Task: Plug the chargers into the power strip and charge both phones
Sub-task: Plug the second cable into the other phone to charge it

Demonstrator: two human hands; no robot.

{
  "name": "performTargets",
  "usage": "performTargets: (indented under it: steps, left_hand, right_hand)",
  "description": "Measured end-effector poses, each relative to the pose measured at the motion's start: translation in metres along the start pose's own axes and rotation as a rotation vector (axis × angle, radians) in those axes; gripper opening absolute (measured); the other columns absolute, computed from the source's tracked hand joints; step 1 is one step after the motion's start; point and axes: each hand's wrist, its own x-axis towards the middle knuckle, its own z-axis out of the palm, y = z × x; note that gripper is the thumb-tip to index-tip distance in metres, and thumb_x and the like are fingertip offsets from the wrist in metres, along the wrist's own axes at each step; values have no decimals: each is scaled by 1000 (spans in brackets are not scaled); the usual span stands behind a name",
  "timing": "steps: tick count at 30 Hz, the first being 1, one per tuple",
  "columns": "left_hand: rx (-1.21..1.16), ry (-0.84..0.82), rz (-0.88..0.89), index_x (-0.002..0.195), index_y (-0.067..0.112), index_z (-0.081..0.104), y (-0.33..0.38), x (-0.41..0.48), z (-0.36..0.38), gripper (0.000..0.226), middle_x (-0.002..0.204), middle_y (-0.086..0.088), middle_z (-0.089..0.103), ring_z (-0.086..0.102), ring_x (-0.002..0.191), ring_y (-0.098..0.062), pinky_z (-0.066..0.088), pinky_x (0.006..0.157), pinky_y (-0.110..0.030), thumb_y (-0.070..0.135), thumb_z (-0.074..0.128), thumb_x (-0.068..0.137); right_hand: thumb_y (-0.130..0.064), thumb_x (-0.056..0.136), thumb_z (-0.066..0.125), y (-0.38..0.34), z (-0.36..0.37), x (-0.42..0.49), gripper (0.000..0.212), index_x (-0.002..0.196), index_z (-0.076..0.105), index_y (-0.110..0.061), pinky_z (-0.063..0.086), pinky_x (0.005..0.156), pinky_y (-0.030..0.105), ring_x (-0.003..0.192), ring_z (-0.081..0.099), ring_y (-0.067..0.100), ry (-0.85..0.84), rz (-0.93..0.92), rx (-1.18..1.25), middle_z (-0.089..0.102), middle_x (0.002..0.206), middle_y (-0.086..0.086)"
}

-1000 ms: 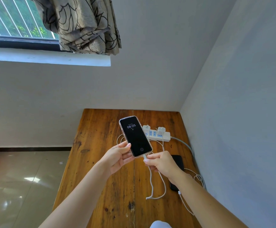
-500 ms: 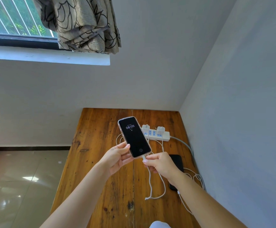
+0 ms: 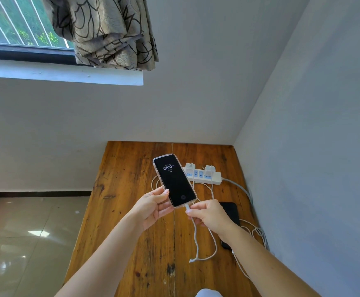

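My left hand (image 3: 153,207) holds a phone in a clear case (image 3: 174,180) above the wooden table (image 3: 127,189); its lit screen reads 08:05. My right hand (image 3: 208,213) pinches the white cable plug (image 3: 187,207) at the phone's bottom port, and the cable (image 3: 196,239) droops in a loop onto the table. A white power strip (image 3: 214,177) lies behind, with two white chargers (image 3: 190,167) (image 3: 209,169) plugged in. A second, dark phone (image 3: 230,213) lies flat at the right, partly hidden by my right wrist, a cable at its near end.
The table fills a corner, with white walls behind and to the right. The strip's thick cord (image 3: 242,189) runs along the right wall, where loose cable coils (image 3: 258,232) lie. A tiled floor (image 3: 24,232) is left of the table. A window and curtain (image 3: 110,33) hang above.
Both hands and the phone have barely moved; the view has shifted slightly. My right hand keeps the plug at the phone's bottom edge.
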Motion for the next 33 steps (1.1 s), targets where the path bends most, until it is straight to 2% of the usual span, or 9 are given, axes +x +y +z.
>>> performTargets:
  steps: [12, 22, 33]
  left_hand:
    - [-5, 5, -14, 119, 14, 57, 4, 3, -5, 27, 108, -16, 73, 71, 97, -30, 61, 66, -33, 6, 52, 94]
    - [-17, -13, -24, 116, 14, 59, 5, 5, -10, 24, 107, -16, 73, 71, 96, -28, 60, 62, -30, 6, 52, 94]
    - [-46, 17, -43, 114, 14, 58, 4, 8, -14, 22, 106, -17, 73, 72, 94, -29, 61, 62, -31, 6, 53, 94]
  right_hand:
    - [-26, 86, 66, -4, 2, 3, 13, 81, 73, -16, 46, 64, 21, 74, 63, 10, -2, 14, 6, 70, 78, -1]
    - [-22, 85, 69, -6, 5, 5, 12, 89, 73, -11, 47, 63, 20, 74, 62, 10, -14, 44, 10, 69, 81, 1]
    - [-21, 81, 71, 3, 7, 11, 4, 82, 72, -17, 47, 64, 21, 75, 65, 10, -39, 44, -66, 71, 81, 0]
